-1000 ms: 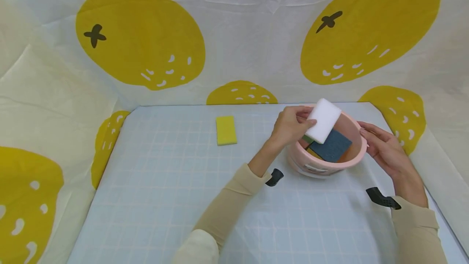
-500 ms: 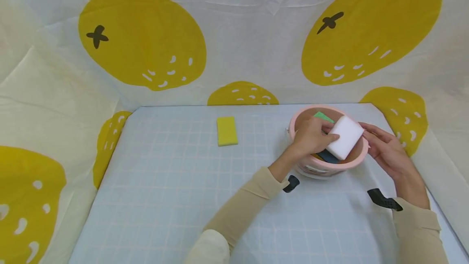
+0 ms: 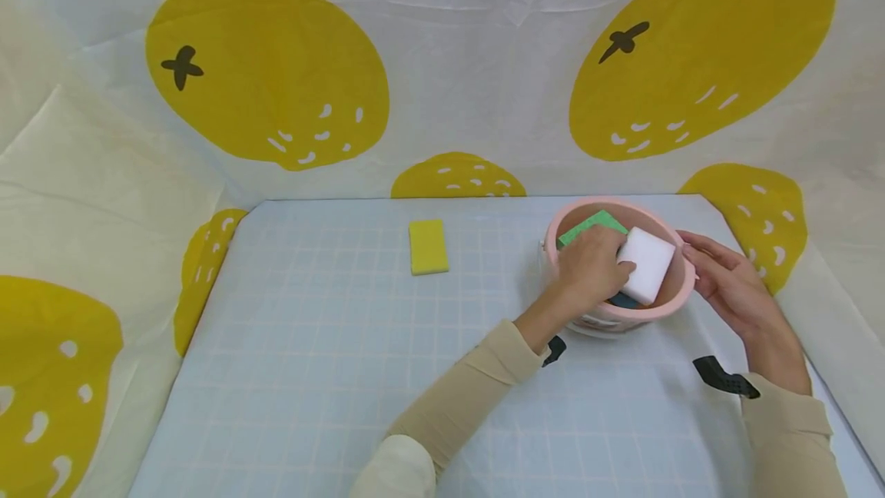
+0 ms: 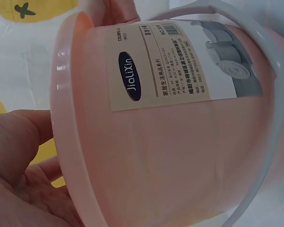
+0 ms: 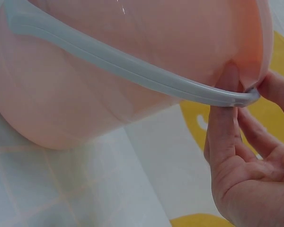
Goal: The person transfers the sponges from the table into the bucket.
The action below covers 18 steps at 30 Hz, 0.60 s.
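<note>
A pink bucket [image 3: 681, 294] with a pale grey handle [image 5: 132, 71] stands at the right of the table. Inside it, my left hand [image 3: 591, 267] pinches a white sponge [image 3: 648, 263], thumb at its near left edge and the other fingers hidden. A green sponge [image 3: 601, 223] shows behind that hand, and part of a dark blue one [image 3: 624, 300] peeks out below the white one. My right hand [image 3: 733, 283] grips the bucket's right rim, where the handle joins, with thumb and fingers on either side.
A yellow sponge [image 3: 429, 247] lies alone on the pale blue checked table [image 3: 311, 344], left of the bucket. Behind rises a white cloth [image 3: 477, 60] printed with large yellow fruit. A label [image 4: 146, 66] is stuck on the bucket's side.
My left hand has carried the white sponge right and down into the bucket, over the dark blue sponge. The green sponge now shows more. My right hand stays at the rim.
</note>
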{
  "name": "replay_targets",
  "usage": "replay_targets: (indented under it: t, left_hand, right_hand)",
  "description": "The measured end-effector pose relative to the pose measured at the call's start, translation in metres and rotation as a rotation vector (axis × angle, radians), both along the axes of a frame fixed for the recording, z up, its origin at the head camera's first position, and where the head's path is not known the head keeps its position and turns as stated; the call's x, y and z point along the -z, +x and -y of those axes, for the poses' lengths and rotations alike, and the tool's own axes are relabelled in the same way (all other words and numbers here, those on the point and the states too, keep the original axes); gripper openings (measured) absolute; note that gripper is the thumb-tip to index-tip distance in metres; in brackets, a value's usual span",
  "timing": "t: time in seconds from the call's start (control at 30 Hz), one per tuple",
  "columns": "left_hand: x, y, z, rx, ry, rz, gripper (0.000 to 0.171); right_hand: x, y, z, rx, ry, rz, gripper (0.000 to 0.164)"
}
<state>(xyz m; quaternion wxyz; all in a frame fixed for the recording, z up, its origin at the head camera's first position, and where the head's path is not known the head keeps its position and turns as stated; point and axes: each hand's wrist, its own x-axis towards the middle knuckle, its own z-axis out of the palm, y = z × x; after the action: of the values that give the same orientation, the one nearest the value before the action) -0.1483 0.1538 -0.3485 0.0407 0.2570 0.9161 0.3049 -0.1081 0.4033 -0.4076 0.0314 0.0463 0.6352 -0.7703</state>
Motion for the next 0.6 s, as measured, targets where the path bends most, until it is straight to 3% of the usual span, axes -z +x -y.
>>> replay_targets:
  t: [0.17, 0.3, 0.4, 0.6]
  left_hand:
    - [0.003, -0.001, 0.007, -0.019, 0.097, 0.021, 0.013]
    - [0.004, -0.005, 0.013, -0.048, 0.142, -0.032, 0.022]
    - [0.005, -0.009, 0.019, -0.044, 0.198, -0.051, 0.019]
    - [0.004, -0.016, 0.038, -0.024, 0.387, 0.025, 0.017]
  right_hand:
    - [0.001, 0.001, 0.0, 0.009, -0.011, 0.007, 0.034]
    - [0.002, 0.001, 0.0, 0.011, -0.016, -0.001, 0.035]
    - [0.002, 0.001, 0.0, 0.013, -0.011, -0.003, 0.035]
    - [0.002, 0.0, 0.001, 0.018, -0.01, -0.008, 0.035]
